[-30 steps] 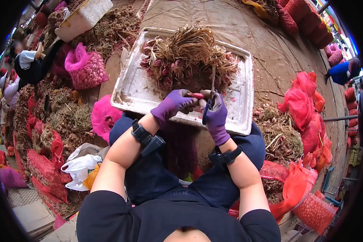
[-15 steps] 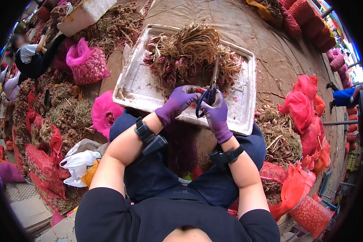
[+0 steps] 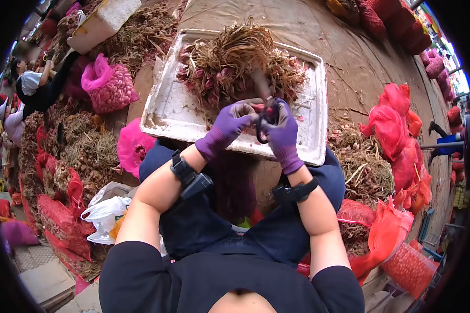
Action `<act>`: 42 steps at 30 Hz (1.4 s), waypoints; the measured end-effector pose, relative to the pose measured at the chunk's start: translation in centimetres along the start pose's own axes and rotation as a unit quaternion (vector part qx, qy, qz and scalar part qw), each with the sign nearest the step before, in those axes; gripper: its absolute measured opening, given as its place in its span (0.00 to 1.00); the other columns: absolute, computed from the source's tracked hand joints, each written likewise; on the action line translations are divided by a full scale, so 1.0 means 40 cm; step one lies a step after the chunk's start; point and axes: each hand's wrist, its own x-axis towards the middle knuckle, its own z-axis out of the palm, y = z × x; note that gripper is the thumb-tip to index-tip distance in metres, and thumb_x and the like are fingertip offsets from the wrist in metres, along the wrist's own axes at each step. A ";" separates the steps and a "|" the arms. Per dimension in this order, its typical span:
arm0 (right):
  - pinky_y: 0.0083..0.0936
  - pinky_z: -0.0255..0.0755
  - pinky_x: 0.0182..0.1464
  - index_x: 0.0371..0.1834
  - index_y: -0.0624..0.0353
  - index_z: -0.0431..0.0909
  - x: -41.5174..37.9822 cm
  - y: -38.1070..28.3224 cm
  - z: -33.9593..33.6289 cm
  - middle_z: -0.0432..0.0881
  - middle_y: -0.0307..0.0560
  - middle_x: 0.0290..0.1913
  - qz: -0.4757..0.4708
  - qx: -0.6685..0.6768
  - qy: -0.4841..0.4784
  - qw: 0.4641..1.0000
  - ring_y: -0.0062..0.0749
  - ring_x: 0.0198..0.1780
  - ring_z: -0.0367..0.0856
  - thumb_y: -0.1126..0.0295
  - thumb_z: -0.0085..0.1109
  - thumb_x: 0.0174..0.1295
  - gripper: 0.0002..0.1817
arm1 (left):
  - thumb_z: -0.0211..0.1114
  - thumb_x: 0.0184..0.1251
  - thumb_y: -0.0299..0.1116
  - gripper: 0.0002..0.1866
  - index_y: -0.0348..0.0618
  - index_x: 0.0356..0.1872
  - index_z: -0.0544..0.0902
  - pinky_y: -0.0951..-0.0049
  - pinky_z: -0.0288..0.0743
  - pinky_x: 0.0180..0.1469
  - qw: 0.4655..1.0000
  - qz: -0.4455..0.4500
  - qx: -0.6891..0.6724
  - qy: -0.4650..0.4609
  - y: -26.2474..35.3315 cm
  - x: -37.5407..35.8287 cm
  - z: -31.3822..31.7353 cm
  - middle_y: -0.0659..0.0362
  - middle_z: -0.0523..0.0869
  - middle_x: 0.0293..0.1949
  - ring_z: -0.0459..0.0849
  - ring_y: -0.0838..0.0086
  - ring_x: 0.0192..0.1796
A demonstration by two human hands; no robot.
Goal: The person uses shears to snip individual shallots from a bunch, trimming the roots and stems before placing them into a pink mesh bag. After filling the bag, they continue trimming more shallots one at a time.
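A white foam tray (image 3: 156, 112) lies across my knees, bearing a heap of shallots with dry stalks (image 3: 245, 55). My left hand (image 3: 227, 125), in a purple glove, is closed, pinching a small red shallot (image 3: 258, 107) over the tray's near side. Scissors (image 3: 262, 130) with dark loop handles are in my right hand (image 3: 283, 133), gloved in purple as well. Their blades point away toward the heap and are blurred by motion. Both hands are close together, fingertips almost touching near the shallot.
A pink net bag of shallots (image 3: 109, 86) and another pink bag (image 3: 133, 146) are at the left. Heaps of dry-stalked shallots (image 3: 86, 148) spread there too. Red net bags (image 3: 394, 125) stand at the right. A person (image 3: 34, 86) sits at the upper left.
The scissor blades have swung left and are now blurred. My view has shifted slightly, and my left hand has moved a little left. Both hands keep their holds.
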 end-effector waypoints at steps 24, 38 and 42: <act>0.21 0.77 0.43 0.52 0.66 0.71 0.000 0.020 0.003 0.81 0.45 0.41 0.199 0.399 -0.141 0.884 0.25 0.40 0.81 0.68 0.63 0.61 0.20 | 0.69 0.53 0.29 0.13 0.39 0.40 0.80 0.69 0.77 0.48 0.853 0.147 0.493 0.095 0.015 -0.023 0.009 0.53 0.83 0.43 0.83 0.64 0.45; 0.20 0.75 0.43 0.51 0.66 0.71 -0.024 0.060 0.041 0.80 0.44 0.40 0.200 0.526 -0.063 0.824 0.25 0.39 0.80 0.73 0.56 0.65 0.13 | 0.61 0.54 0.25 0.07 0.37 0.35 0.80 0.61 0.75 0.53 0.794 0.301 0.521 0.084 0.013 -0.002 0.046 0.50 0.82 0.50 0.81 0.54 0.50; 0.22 0.76 0.46 0.50 0.64 0.72 -0.012 0.066 0.039 0.80 0.43 0.40 0.235 0.608 0.009 0.758 0.26 0.42 0.81 0.74 0.53 0.67 0.10 | 0.59 0.55 0.24 0.07 0.37 0.35 0.80 0.57 0.71 0.59 0.724 0.374 0.578 0.044 0.036 -0.025 0.079 0.48 0.78 0.55 0.76 0.52 0.58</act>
